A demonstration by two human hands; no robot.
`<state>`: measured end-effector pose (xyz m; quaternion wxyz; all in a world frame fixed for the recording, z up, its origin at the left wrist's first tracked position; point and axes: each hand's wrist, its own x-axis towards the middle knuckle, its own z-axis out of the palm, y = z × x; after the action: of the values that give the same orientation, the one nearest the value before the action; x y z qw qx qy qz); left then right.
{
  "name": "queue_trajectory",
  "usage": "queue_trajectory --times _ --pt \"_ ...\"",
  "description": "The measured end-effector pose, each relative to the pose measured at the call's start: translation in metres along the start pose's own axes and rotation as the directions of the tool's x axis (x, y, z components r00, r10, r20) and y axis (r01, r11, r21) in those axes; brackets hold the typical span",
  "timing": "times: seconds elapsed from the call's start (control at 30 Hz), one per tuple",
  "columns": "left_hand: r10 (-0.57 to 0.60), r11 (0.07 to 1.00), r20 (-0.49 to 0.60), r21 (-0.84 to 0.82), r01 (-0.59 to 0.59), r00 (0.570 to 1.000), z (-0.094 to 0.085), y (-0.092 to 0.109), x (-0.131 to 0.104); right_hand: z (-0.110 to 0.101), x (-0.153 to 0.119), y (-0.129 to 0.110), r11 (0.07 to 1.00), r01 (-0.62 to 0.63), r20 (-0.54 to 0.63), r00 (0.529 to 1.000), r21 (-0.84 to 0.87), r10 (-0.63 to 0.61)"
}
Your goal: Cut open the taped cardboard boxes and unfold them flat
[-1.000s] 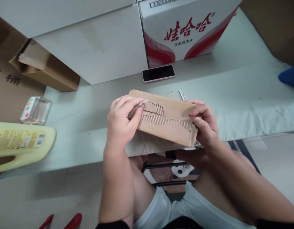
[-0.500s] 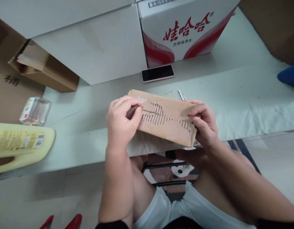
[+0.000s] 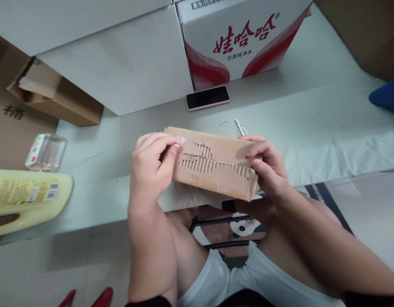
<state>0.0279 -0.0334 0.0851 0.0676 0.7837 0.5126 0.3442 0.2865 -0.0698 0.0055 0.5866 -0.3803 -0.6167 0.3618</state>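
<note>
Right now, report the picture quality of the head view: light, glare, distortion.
Head view: even, soft light with faint shadows under the cardboard package; sharp around the left hand and right hand; dark glossy screen on the phone; wide-angle bending of the table edges toward the corners.

The parcel you hold is matt brown cardboard, its top skin torn rough so the corrugated ribs show. A scrap of clear glossy tape clings at its left end. Your tabletop looks smooth, pale and matt. The phone has a glossy black glass face. The carton behind is white printed cardboard with a slight sheen. The yellow jug looks like smooth plastic.
</note>
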Motion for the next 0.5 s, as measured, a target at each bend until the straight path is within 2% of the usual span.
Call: queue_trajectory --times 0.13,0.3,0.5 --pt "-0.051 0.998 -0.05 -0.038 0.049 0.997 0.0045 -0.0063 -0.0032 0.0001 0.0009 -0.0012 1.0 0.003 0.001 1.0 -0.003 -0.003" --pt "-0.085 0.994 -0.057 -0.072 0.081 0.995 0.0055 -0.0092 -0.0064 -0.0005 0.0008 -0.0014 1.0 -0.016 0.003 1.0 0.009 0.016" --pt "0.012 0.995 -0.064 -0.096 -0.018 0.998 0.0057 -0.0092 -0.0046 0.0009 0.0017 -0.0014 1.0 -0.015 -0.012 1.0 0.024 0.015"
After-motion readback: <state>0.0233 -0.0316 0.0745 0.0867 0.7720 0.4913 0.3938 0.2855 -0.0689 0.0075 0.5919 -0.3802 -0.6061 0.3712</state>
